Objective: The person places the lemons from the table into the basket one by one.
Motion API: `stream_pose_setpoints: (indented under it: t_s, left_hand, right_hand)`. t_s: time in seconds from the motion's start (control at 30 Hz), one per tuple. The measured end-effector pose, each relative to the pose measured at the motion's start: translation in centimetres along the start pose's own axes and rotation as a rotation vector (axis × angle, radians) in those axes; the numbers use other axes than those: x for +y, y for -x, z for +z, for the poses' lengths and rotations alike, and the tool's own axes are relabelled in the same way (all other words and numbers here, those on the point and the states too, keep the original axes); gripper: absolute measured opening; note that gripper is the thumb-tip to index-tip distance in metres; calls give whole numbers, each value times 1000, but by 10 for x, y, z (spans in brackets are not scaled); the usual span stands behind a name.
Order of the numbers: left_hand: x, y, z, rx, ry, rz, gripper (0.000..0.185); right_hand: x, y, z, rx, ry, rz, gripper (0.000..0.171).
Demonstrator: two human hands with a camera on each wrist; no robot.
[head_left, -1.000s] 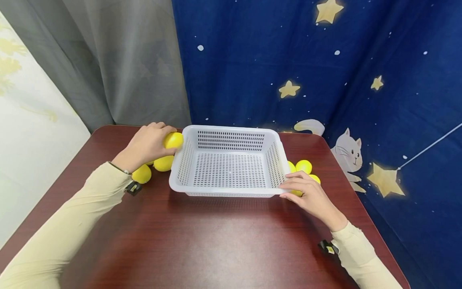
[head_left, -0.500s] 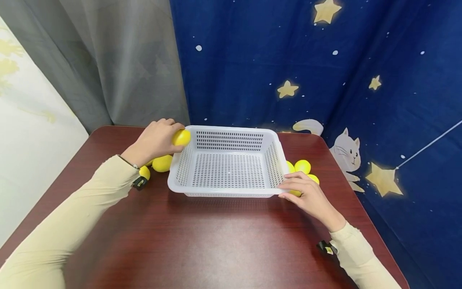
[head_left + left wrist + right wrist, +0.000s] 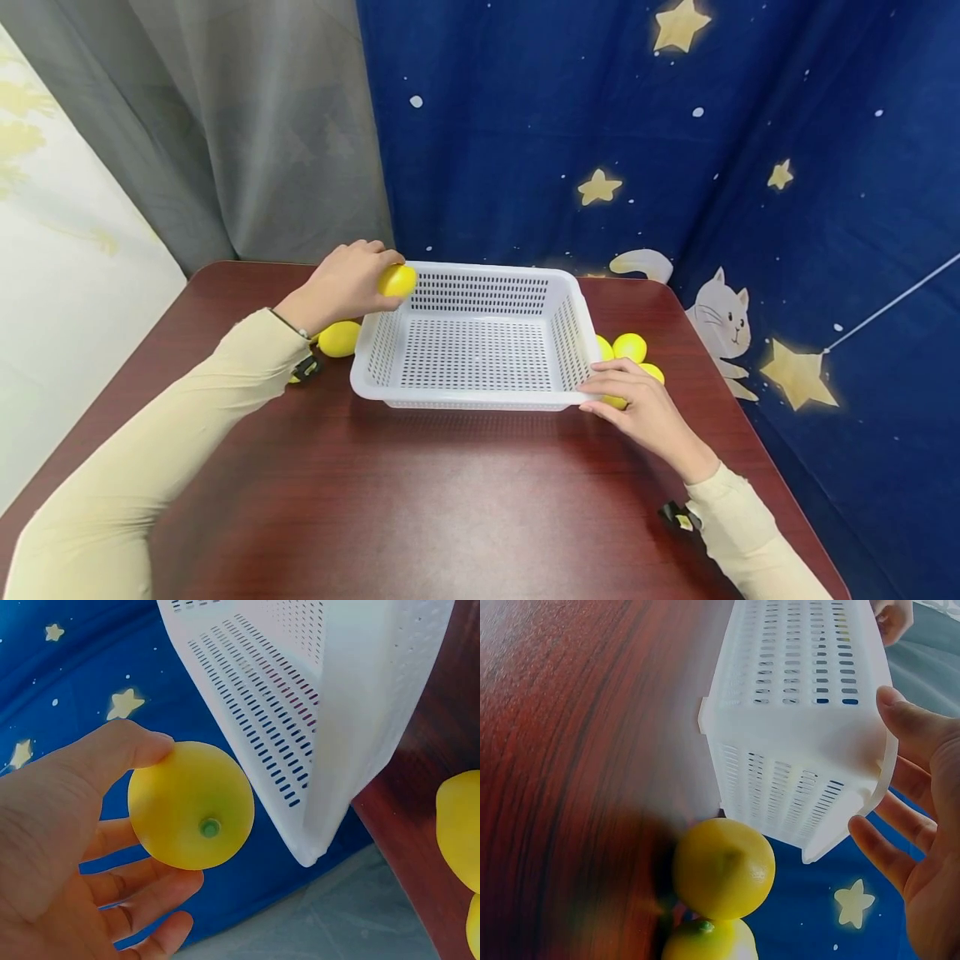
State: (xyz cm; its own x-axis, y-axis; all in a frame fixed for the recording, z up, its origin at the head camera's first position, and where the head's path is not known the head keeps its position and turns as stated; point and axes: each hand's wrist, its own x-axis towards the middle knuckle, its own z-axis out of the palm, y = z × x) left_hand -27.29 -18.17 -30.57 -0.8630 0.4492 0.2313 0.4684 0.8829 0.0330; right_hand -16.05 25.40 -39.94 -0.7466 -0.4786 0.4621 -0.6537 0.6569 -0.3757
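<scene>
Head view: left hand (image 3: 341, 283) pinches a lemon (image 3: 397, 281) over the white basket's (image 3: 480, 402) far-left corner; right hand (image 3: 637, 404), fingers spread, steadies the rim. Releasing inside looks next.

The smooth, matt yellow lemon (image 3: 397, 280) gripped in the left hand (image 3: 341, 283) has a waxy, plastic-looking skin with a small green stem nub. Just beside that grip, the white rectangular plastic basket (image 3: 476, 275) is perforated with slots, its rim smooth and faintly glossy where the right hand (image 3: 641, 404) touches it. Beneath both hands, the dark red-brown wood-grain table (image 3: 450, 492) is polished and reflective. Behind them hang matt grey cloth (image 3: 247, 125) and a printed blue fabric backdrop (image 3: 675, 125).
</scene>
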Motion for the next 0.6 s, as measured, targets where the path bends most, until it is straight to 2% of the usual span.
stream_pose_setpoints:
  t_s: [0.3,0.6]
  left_hand:
    - [10,-13,-2,21,7,46,54]
    - [24,-25,-3,-6,12,65,54]
  right_hand:
    - [-1,0,1,14,-15,-6,34]
    - [0,1,0,7,-6,7,35]
